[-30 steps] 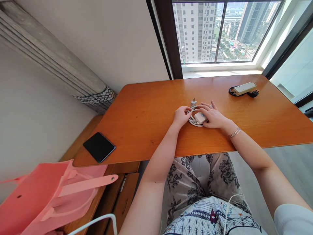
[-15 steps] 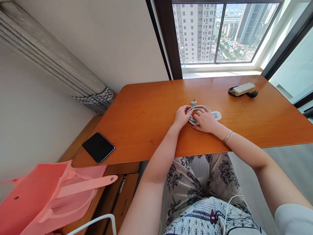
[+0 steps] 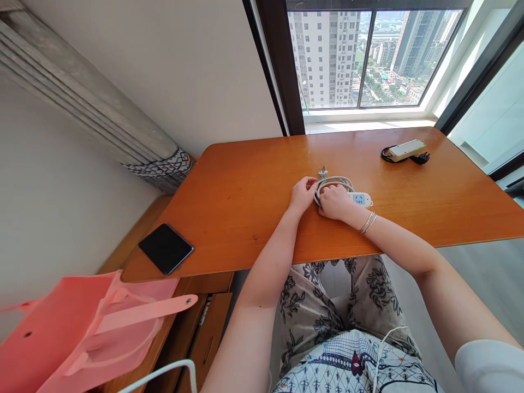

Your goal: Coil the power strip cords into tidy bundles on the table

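A white power strip (image 3: 362,200) lies on the wooden table with its grey-white cord (image 3: 342,180) coiled beside it. The cord's plug (image 3: 323,172) points away from me at the far side of the coil. My left hand (image 3: 303,195) is closed on the left edge of the coil. Over the near part of the loops lies my right hand (image 3: 336,202), its fingers curled onto the cord and partly hidden. The strip's socket end shows just right of that hand.
The wooden table (image 3: 237,207) carries a black phone or tablet (image 3: 165,248) at its near left corner. At the far right lies another strip (image 3: 406,149) with a black cord. A pink bag (image 3: 77,327) is at the lower left, and a window stands behind the table.
My right hand has shifted slightly left with its fingers curling in tighter, so more of the power strip shows. The left hand has moved a little left, still at the coil.
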`<state>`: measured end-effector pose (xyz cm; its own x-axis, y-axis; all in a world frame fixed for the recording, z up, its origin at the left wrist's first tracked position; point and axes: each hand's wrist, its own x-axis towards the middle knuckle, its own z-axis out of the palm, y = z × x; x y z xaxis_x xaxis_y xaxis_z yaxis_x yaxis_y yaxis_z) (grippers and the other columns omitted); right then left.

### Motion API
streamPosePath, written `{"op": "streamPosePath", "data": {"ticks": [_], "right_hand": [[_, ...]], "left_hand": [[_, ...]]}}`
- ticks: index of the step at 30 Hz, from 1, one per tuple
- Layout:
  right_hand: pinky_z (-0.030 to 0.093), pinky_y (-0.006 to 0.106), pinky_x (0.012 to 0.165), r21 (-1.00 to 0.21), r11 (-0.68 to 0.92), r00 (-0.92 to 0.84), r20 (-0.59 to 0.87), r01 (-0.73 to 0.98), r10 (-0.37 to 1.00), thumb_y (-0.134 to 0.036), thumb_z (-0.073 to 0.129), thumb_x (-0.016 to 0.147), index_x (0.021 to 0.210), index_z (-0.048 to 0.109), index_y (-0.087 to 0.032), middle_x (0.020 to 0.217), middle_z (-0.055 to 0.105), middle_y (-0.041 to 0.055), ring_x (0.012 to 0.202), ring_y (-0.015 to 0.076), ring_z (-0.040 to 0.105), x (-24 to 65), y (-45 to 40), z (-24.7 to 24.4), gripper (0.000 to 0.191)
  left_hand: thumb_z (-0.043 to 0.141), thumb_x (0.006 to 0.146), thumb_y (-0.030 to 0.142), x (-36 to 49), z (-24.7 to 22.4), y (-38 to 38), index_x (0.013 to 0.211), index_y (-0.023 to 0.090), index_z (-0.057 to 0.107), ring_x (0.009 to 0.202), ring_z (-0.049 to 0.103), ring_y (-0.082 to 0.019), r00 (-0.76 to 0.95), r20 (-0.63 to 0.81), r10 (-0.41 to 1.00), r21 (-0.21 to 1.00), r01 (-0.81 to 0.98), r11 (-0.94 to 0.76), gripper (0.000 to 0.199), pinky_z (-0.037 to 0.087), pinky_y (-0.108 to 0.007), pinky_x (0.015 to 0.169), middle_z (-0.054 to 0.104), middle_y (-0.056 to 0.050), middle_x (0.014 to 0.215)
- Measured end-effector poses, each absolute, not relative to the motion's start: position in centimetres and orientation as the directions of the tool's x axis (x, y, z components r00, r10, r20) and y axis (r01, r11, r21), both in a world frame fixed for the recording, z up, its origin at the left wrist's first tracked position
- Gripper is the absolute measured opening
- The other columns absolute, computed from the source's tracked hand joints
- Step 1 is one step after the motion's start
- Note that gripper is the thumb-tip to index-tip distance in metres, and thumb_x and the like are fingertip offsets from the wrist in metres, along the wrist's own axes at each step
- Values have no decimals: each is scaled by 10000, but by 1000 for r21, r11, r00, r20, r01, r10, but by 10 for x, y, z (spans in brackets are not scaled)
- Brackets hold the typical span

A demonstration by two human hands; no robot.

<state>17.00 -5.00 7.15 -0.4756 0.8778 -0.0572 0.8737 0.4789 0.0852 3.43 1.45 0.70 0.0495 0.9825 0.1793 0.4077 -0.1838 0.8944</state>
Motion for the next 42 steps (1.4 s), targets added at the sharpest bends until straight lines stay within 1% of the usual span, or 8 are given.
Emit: {"op": "streamPosePath", "data": {"ticks": [13,19,22,26,29,33,38,42], "right_hand": [[517,436,970,141,564,-552,-117,813,825,-332,583,953,1229,701,-40,1243,705,238,1155,363,685,200,-47,79,418],[461,469,1087,-42,545,-547,-24,837,837,-566,680,913,1382,600,-151,1456,593,191,1341,365,570,235,-49,74,631],[469,488,1067,-52,477,-480,-75,877,874,-510,826,790,1416,560,-196,1452,587,181,1330,381,573,256,-47,73,749],[490,450,1005,-66,444,-448,-97,894,889,-452,793,827,1343,601,-162,1338,653,183,1209,364,646,271,-49,77,622],[501,416,948,-181,388,-396,-10,904,918,-513,760,843,1348,602,-183,1278,692,156,1137,342,674,268,-53,84,624],[513,390,880,-477,216,-228,34,852,973,-623,653,886,1302,628,-188,1131,740,130,1022,305,687,257,-45,86,603],[547,347,780,-847,36,-94,-16,530,995,-614,613,905,1175,646,-155,1005,725,106,865,227,672,246,-17,72,533],[557,357,776,-875,34,-33,21,482,999,-570,598,907,1178,628,-162,989,717,89,844,222,667,242,3,67,491]], "left_hand": [[716,762,167,42,-2,15,968,152,744,1019,743,-240,161,131,978,975,157,-157,208,578,-433,1016,783,-105,1052],[764,796,233,46,-4,11,912,183,800,1068,726,-240,173,241,955,876,384,-291,131,599,-415,1005,753,-103,1165],[710,843,208,46,-1,11,925,186,822,1093,721,-242,185,218,958,841,463,-280,140,583,-413,1040,746,-104,1181],[616,869,145,47,3,11,937,198,836,1119,708,-234,172,222,960,804,525,-280,236,547,-411,1091,753,-82,1177],[607,852,132,47,3,10,959,200,837,1121,704,-233,182,219,959,794,537,-283,262,545,-404,1093,748,-76,1193],[606,840,141,45,2,10,996,210,833,1131,700,-230,205,215,955,795,531,-293,284,547,-396,1090,738,-70,1209],[557,835,122,43,3,12,1029,212,828,1171,679,-226,235,212,949,796,522,-307,345,508,-394,1134,734,-59,1200],[541,833,114,42,3,13,1028,199,822,1181,667,-221,257,204,945,793,522,-313,352,491,-387,1150,720,-67,1196]]}}
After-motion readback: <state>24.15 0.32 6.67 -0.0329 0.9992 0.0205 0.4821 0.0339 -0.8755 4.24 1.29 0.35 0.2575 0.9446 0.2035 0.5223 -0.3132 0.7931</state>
